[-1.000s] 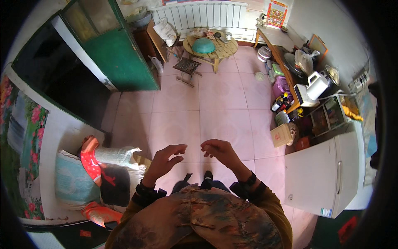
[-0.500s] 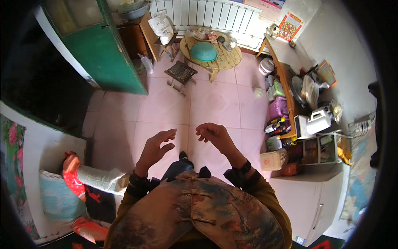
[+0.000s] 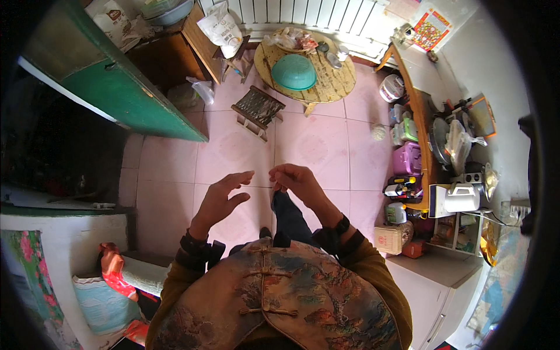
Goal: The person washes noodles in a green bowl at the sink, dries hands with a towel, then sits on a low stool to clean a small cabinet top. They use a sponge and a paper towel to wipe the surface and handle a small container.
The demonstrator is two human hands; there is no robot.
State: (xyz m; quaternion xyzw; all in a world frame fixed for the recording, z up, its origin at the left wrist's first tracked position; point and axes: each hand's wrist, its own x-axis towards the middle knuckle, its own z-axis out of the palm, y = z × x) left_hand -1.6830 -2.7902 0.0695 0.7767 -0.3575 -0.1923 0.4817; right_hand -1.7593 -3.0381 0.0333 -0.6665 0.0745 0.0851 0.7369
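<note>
Both my hands are raised in front of my body, above the pink tiled floor (image 3: 233,151). My left hand (image 3: 223,199) is open, its fingers loosely bent and the thumb standing apart from them. To its right, a short gap away, my right hand (image 3: 296,184) has loosely curled fingers and nothing visible in it. Neither hand touches anything. Below my right hand, my leg in dark trousers (image 3: 290,216) is stretched forward. Ahead of me stand a low folding stool (image 3: 258,108) and a round wooden table (image 3: 335,84) with an upturned teal basin (image 3: 294,72) on it.
A green door (image 3: 125,99) stands ajar at the left, beside a wooden cabinet (image 3: 169,58). Along the right runs a cluttered wooden bench (image 3: 417,116), with a purple basket (image 3: 406,158), a cardboard box (image 3: 389,239) and a white cabinet (image 3: 420,291) nearby. Bedding (image 3: 108,303) lies at the lower left.
The view has moved forward: the table, stool and right-hand bench appear slightly larger and shifted. One leg has swung forward beneath my right hand. My hands keep nearly the same pose.
</note>
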